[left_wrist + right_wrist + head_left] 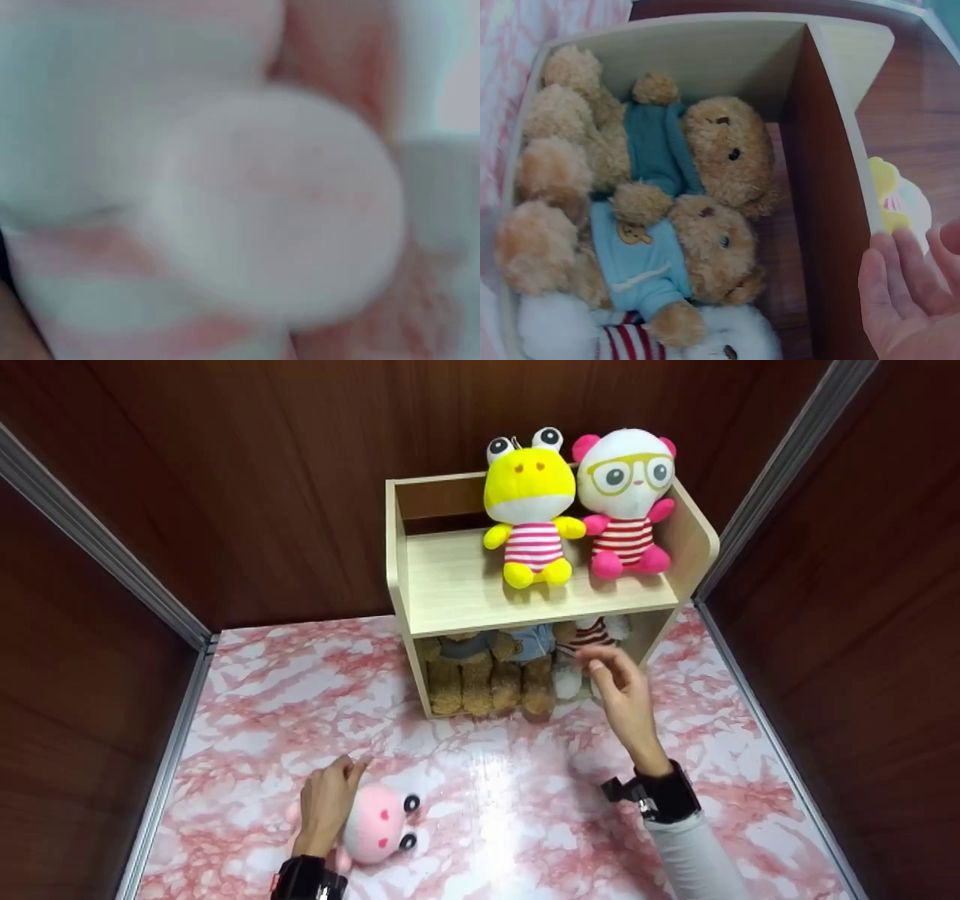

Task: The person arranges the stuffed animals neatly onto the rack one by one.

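Note:
My left hand (324,808) holds a pink plush toy (375,823) with black-and-white eyes by its body, low at the front left. In the left wrist view, the toy's pale rounded part (277,206) and pink-striped body (142,300) fill the picture, blurred; most of the grip is hidden. My right hand (622,697), empty with fingers loosely bent, is in front of the wooden shelf (450,577). A yellow frog plush (531,502) and a pink-and-white panda plush with glasses (628,502) sit side by side on its upper level.
The lower level holds a brown teddy bear in a dark teal top (731,150), another in light blue (641,255) and a white plush in red stripes (630,341). Brown wooden panels (300,495) enclose the pink marbled surface (262,682).

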Tool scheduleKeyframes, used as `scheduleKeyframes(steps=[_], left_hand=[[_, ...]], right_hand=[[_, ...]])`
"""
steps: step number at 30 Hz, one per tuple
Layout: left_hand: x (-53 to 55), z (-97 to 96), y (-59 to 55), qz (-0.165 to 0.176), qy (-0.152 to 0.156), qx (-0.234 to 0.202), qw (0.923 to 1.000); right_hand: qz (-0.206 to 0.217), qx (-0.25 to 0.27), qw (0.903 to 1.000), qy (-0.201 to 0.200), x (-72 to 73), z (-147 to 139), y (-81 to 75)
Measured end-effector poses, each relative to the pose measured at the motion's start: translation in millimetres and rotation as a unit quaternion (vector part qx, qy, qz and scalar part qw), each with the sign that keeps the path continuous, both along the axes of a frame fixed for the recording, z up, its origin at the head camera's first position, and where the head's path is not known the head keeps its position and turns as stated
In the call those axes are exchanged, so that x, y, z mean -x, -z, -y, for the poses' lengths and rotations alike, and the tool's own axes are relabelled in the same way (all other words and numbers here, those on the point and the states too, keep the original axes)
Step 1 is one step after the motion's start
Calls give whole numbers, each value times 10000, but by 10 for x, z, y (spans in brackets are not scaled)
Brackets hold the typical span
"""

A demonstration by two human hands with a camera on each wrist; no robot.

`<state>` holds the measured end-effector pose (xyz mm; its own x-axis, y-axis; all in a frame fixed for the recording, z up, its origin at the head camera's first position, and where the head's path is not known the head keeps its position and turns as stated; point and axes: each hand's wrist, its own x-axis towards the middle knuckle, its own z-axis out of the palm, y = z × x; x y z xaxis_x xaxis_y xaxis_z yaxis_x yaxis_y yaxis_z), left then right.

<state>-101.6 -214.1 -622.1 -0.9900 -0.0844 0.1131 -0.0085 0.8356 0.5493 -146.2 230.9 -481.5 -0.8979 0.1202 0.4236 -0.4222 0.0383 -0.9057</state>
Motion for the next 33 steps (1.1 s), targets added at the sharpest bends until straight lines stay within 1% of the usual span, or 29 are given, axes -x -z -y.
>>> scheduleKeyframes(steps=[2,3,5,6,7,9,11,13,15,16,18,20,22,23,24,26,27,28,30,31,33], left_hand=[[7,-59,-52,-409,-204,-262,9986],[15,-98,-84,-621,-323,-439,9966],[45,-195,-162,-1029,-580,-886,9890],[57,-254,-199,-1209,-712,-1169,9832],[71,-319,-235,-1383,-833,-1475,9758],[92,-464,-297,-1626,-1066,-2119,9578],[119,-623,-339,-1770,-1250,-2773,9360],[151,-787,-364,-1820,-1414,-3327,9144],[186,-953,-382,-1781,-1591,-3802,8935],[203,-1034,-394,-1767,-1673,-3979,8846],[229,-1182,-419,-1713,-1826,-4233,8707],[250,-1324,-468,-1671,-1957,-4407,8600],[232,-1438,-575,-1614,-2037,-4486,8551],[216,-1486,-634,-1554,-2058,-4588,8503],[197,-1531,-692,-1499,-2065,-4661,8471],[156,-1604,-790,-1413,-1997,-4815,8416],[139,-1633,-820,-1382,-1935,-4873,8403],[149,-1659,-792,-1345,-1900,-4993,8346],[172,-1691,-699,-1293,-1792,-5128,8296],[182,-1697,-642,-1252,-1736,-5168,8289],[192,-1697,-526,-1095,-1435,-5371,8239]], right_hand=[[174,-126,9997,-90,-59,29,81],[286,-164,9993,-188,-90,51,131],[490,-336,9977,-311,-140,117,242],[571,-426,9968,-375,-165,157,303],[649,-542,9955,-419,-190,199,370],[790,-704,9925,-611,-243,290,504],[875,-868,9890,-824,-298,379,629],[963,-931,9842,-1159,-350,460,746],[1046,-1037,9778,-1490,-407,528,841],[1059,-1089,9745,-1654,-433,558,883],[1038,-1123,9691,-1937,-481,612,945],[996,-1110,9649,-2162,-523,649,977],[959,-957,9618,-2377,-547,689,985],[959,-899,9612,-2424,-554,709,985],[962,-848,9608,-2457,-560,732,982],[1042,-782,9602,-2472,-564,779,972],[1078,-755,9602,-2465,-564,802,966],[1142,-706,9605,-2437,-564,822,960],[1274,-607,9625,-2318,-563,855,938],[1363,-549,9637,-2228,-563,862,924],[1466,-381,9681,-1997,-549,868,893]])
